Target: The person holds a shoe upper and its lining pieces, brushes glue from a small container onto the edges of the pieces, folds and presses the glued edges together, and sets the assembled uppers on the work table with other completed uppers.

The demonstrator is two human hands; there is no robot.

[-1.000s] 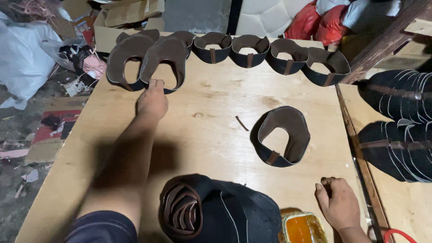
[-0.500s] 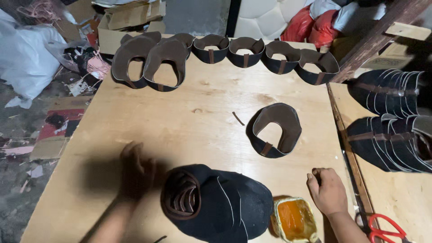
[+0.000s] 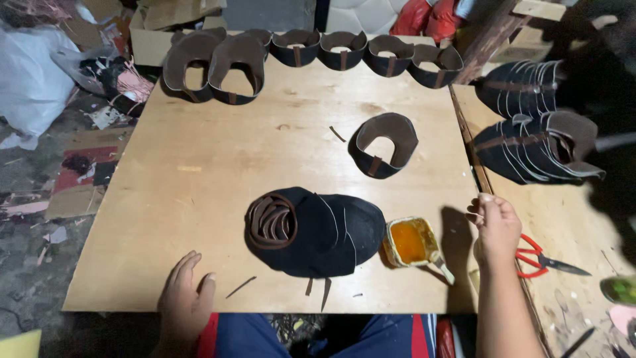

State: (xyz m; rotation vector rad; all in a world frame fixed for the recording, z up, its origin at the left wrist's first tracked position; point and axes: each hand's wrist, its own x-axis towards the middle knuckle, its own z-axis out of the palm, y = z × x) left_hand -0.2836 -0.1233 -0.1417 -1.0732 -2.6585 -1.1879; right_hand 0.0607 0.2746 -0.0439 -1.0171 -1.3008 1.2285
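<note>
My left hand [image 3: 185, 298] lies flat on the near edge of the plywood board [image 3: 199, 179], fingers slightly apart, holding nothing. Just to its right is a stack of dark leather pieces [image 3: 331, 232] with curled brown strips [image 3: 271, 222] on top. My right hand [image 3: 493, 225] hovers at the board's right edge with fingers curled shut; I see nothing in it. Between it and the stack stands a small tin of orange glue [image 3: 411, 240]. One curved dark leather band [image 3: 384, 142] stands alone further out.
A row of curved leather bands [image 3: 318, 50] lines the far edge. Stacks of dark cut pieces [image 3: 530, 139] lie on the right-hand table, with red-handled scissors [image 3: 540, 258] near my right hand. Bags and scraps [image 3: 40, 73] litter the floor at left.
My left hand has drawn back from the far row of bands to the board's near edge. My right hand has lifted a little at the right edge.
</note>
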